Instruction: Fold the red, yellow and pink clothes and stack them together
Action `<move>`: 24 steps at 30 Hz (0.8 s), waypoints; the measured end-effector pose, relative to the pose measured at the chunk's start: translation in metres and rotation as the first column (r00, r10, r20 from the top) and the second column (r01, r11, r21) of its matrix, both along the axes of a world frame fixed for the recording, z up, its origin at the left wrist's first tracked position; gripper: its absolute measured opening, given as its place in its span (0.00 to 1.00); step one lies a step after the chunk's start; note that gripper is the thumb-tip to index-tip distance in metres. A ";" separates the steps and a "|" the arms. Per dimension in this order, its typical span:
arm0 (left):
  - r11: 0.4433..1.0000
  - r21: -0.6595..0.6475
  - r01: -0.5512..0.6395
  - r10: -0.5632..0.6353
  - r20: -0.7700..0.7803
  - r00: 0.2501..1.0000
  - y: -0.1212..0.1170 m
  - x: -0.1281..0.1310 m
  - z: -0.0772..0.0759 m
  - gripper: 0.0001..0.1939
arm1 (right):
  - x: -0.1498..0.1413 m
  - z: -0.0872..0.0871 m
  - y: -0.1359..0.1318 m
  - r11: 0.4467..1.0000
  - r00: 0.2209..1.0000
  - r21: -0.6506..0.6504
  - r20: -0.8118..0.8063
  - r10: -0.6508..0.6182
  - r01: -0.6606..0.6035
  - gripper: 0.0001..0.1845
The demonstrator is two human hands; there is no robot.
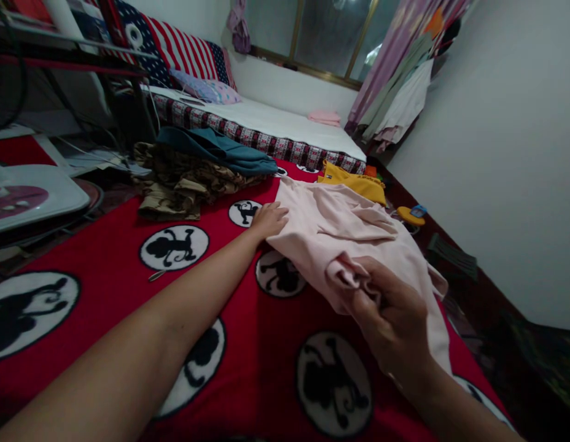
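A pale pink garment [303,236] lies spread, with some creases, across a red cover printed with black figures in white circles. My right hand [395,313] is closed around a bunched part of it, lifted towards me. At the garment's left edge rests my left hand [270,220], its fingers stretched out over the cloth. Whether the garment is a shirt or something else I cannot tell. Just beyond it lies a yellow garment [352,182], partly covered by the pink cloth.
Left of the garment, teal cloth [220,150] lies on camouflage clothing [188,181]. A white-topped bed [276,123] stands behind. Clothes [405,98] hang by the curtain. A dark green plastic stool [452,255] stands right of the red cover [239,288]. A cluttered shelf rises at left.
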State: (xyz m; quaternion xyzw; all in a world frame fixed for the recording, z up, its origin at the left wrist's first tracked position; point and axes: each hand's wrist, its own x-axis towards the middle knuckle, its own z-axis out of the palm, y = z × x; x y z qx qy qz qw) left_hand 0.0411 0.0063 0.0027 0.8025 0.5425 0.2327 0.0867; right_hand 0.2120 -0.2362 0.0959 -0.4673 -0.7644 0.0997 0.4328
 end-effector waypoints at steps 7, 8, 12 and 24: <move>0.999 -0.040 0.035 -0.036 -0.028 0.999 -0.002 -0.005 0.004 0.23 | -0.007 -0.013 -0.020 0.812 0.816 -0.431 0.244 0.524 -0.393 0.09; 0.997 -0.060 0.045 -0.048 -0.045 0.998 -0.004 -0.005 0.007 0.23 | -0.005 -0.013 -0.017 0.818 0.832 -0.445 0.240 0.500 -0.363 0.10; 0.991 -0.121 -0.049 0.027 -0.177 0.984 -0.018 0.005 0.028 0.22 | 0.016 -0.022 0.014 0.972 0.962 -0.213 0.228 0.150 -0.101 0.20; 0.999 -0.011 0.051 -0.052 -0.147 0.988 -0.030 0.069 -0.003 0.32 | 0.107 -0.033 0.128 0.958 0.946 -0.132 0.238 -0.219 0.255 0.10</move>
